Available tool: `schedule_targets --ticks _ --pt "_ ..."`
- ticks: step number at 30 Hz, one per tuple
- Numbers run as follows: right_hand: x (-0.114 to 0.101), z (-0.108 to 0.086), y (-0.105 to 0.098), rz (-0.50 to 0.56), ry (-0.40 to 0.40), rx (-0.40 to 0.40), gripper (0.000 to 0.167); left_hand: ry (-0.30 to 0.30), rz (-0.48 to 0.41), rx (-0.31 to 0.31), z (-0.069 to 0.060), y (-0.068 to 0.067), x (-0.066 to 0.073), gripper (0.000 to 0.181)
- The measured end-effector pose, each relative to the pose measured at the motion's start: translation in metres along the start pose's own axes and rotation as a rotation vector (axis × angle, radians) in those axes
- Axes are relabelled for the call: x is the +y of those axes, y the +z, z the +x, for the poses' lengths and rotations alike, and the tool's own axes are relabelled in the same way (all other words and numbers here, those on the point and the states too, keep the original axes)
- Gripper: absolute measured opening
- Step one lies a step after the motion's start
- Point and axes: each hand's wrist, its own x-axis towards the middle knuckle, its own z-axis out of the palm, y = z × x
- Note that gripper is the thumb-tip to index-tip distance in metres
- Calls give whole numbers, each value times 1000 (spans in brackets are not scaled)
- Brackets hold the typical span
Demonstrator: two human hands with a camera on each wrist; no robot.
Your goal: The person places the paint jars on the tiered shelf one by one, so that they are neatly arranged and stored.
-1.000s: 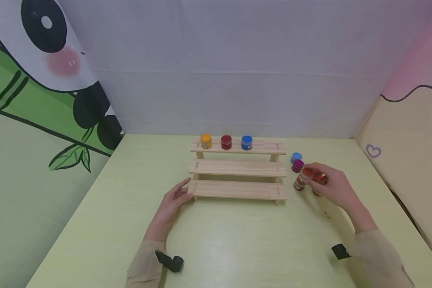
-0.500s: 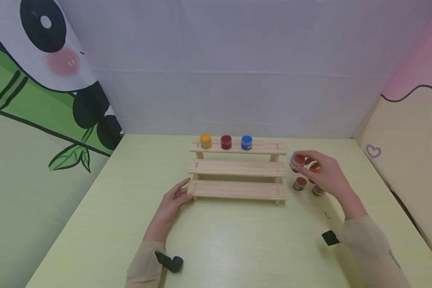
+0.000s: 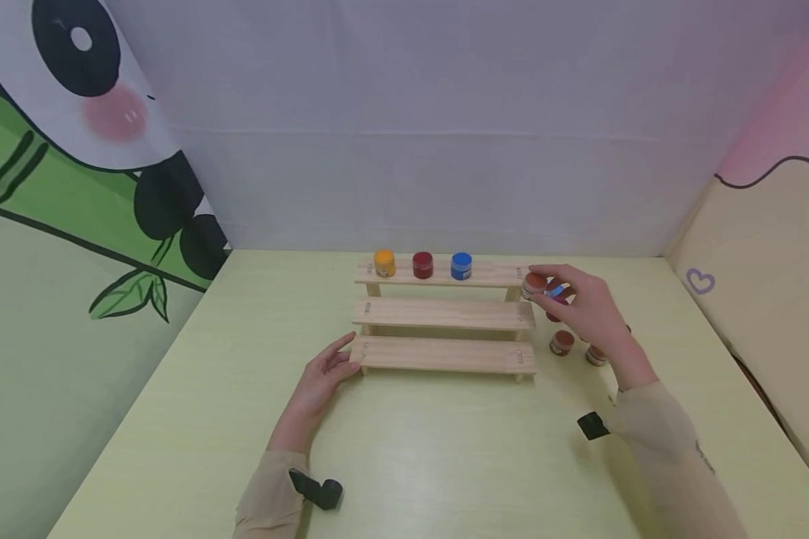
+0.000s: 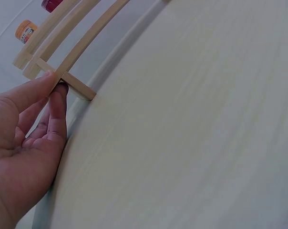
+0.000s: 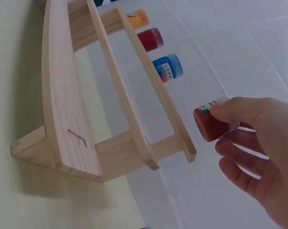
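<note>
A three-tier wooden rack (image 3: pixel 445 314) stands on the table. My left hand (image 3: pixel 320 382) pinches the left end of its lowest step, thumb above and fingers beneath. On the top step sit a yellow-orange paint jar (image 3: pixel 384 263), a dark red paint jar (image 3: pixel 422 265) and a blue paint jar (image 3: pixel 461 266), spaced apart. My right hand (image 3: pixel 589 307) holds a brown paint jar (image 5: pixel 211 125) between thumb and fingers, in the air beside the right end of the top step. The right wrist view shows a gap between this jar and the wood.
Right of the rack, several more jars stand on the table, including a reddish-brown jar (image 3: pixel 562 343) and another brownish jar (image 3: pixel 596 355). A light blue jar and a purple one are partly hidden behind my right hand. A pale cloth (image 3: pixel 431 187) hangs behind the table.
My right hand has lifted the brown jar from the group on the right and carried it left and away from me, towards the top step. The left hand stays on the rack.
</note>
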Motion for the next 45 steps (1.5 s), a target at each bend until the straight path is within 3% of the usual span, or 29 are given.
schedule_targets --ticks 7,24,45 --pt "-5 14 8 -28 -40 47 45 0 -3 -8 0 -1 0 58" --pt "-4 37 26 70 -78 70 46 1 -7 -1 -1 -1 0 58" --pt "-2 45 42 109 -11 45 44 -3 -18 5 0 -1 -2 58"
